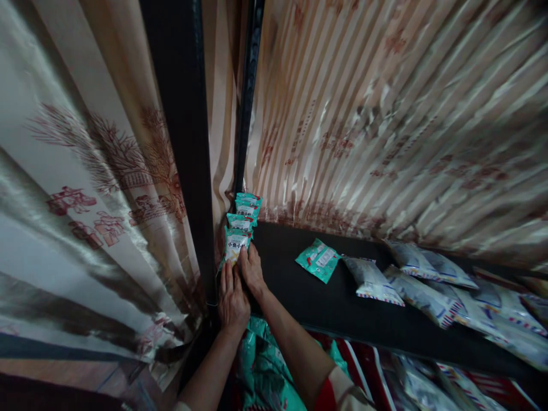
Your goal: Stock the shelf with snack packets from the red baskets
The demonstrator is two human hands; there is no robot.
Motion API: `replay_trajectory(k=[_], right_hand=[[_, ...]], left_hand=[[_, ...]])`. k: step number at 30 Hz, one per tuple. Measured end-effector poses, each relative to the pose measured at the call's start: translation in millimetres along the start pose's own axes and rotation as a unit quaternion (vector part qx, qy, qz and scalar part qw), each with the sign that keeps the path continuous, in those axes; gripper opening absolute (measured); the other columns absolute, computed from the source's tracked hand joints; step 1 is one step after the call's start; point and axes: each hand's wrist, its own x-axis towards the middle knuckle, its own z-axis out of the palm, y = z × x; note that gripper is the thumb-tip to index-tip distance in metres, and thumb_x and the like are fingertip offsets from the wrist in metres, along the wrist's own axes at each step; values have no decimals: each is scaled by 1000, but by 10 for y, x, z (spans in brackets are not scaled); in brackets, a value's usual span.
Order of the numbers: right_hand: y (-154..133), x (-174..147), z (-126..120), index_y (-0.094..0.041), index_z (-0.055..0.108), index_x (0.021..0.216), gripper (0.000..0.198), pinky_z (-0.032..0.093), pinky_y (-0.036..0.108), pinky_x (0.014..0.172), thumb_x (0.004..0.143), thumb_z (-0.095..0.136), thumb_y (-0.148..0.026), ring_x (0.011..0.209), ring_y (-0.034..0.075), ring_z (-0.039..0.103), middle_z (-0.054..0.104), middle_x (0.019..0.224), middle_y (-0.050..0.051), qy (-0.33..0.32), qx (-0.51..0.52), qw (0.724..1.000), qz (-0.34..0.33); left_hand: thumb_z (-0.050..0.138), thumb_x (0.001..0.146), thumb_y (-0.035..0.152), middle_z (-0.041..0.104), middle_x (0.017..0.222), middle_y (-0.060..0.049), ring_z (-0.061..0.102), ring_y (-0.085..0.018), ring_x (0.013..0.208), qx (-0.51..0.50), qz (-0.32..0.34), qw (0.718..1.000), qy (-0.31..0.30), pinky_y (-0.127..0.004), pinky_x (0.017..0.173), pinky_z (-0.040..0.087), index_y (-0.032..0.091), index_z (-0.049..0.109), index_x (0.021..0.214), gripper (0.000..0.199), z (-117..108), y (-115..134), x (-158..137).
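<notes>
At the shelf's left corner, a teal and white snack packet (pixel 237 244) stands nearly upright at the front of a short row. My left hand (pixel 234 299) has its fingers pressed against the lower front of this packet. From the right side my right hand (pixel 252 268) grips the same packet, its thumb over the front. Behind it, more teal packets (pixel 245 208) lean one after another along the black upright. Another teal packet (pixel 318 260) lies flat on the black shelf (pixel 282 262), to the right of my hands.
Several silvery-white packets (pixel 371 279) lie across the shelf's right part. Below the front edge is a lower level with teal packets (pixel 269 365) and other bags. A black post (pixel 182 114) rises close on the left. Shiny printed curtains (pixel 363 114) hang behind and beside the shelf.
</notes>
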Motion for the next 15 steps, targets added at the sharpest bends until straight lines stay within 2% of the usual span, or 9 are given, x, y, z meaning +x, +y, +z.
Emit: replay_trajectory(k=[4, 9, 12, 15], right_hand=[[11, -38, -16, -11, 44, 135, 69, 19, 43, 112, 88, 29, -59, 138, 27, 25, 39, 144, 16, 23, -12, 999, 39], [54, -30, -30, -18, 56, 124, 58, 28, 41, 109, 88, 34, -58, 126, 25, 44, 56, 128, 11, 6, 22, 1000, 12], [55, -58, -77, -21, 61, 118, 53, 28, 42, 109, 87, 37, -58, 128, 24, 42, 57, 128, 9, 20, 23, 1000, 0], [28, -247, -220, -17, 61, 116, 54, 27, 43, 110, 87, 36, -57, 130, 25, 39, 54, 131, 11, 54, 16, 998, 6]], left_hand=[[39, 85, 8, 31, 150, -13, 19, -26, 141, -9, 5, 1000, 5, -46, 112, 31, 14, 34, 141, 56, -5, 3, 7], [40, 80, 3, 29, 150, -14, 20, -26, 141, -4, 7, 1000, 4, -46, 112, 32, 15, 30, 143, 64, -5, 18, 14], [40, 78, 2, 28, 151, -13, 20, -27, 141, -8, -1, 1000, -2, -47, 112, 32, 16, 30, 142, 66, -24, 30, 22], [41, 78, 3, 26, 151, -12, 19, -28, 141, -22, -12, 1000, -2, -49, 111, 31, 16, 37, 138, 62, -118, 61, 29]])
